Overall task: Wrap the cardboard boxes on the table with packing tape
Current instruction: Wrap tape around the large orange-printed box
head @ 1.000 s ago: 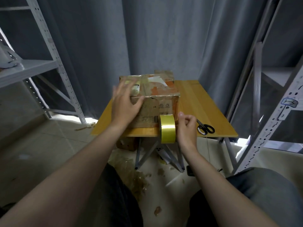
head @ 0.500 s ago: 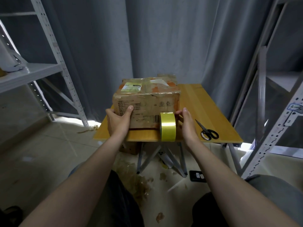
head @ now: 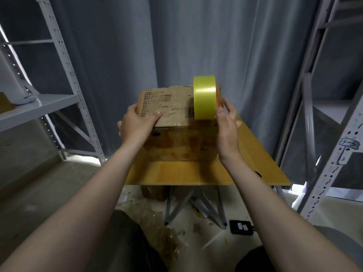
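Observation:
A worn cardboard box [head: 172, 112] with a printed label and barcode is tipped up off the yellow table [head: 176, 174], its underside [head: 176, 146] turned toward me. A roll of yellow packing tape [head: 204, 98] stands against the box's right part, its strip running onto the cardboard. My left hand [head: 136, 124] grips the box's left edge, thumb on the label face. My right hand [head: 226, 122] lies against the box's right side with fairly straight fingers, thumb beside the roll.
A dark scissors handle [head: 258, 174] peeks out from behind my right forearm on the table. Metal shelving stands at left [head: 39, 103] and right [head: 334, 134]. On the floor below are tape scraps, a small box [head: 155, 192] and a black device [head: 240, 227].
The box has been tilted up and back from resting flat, so its front label face now points upward. The tape roll rose with it. Both hands moved up along its sides.

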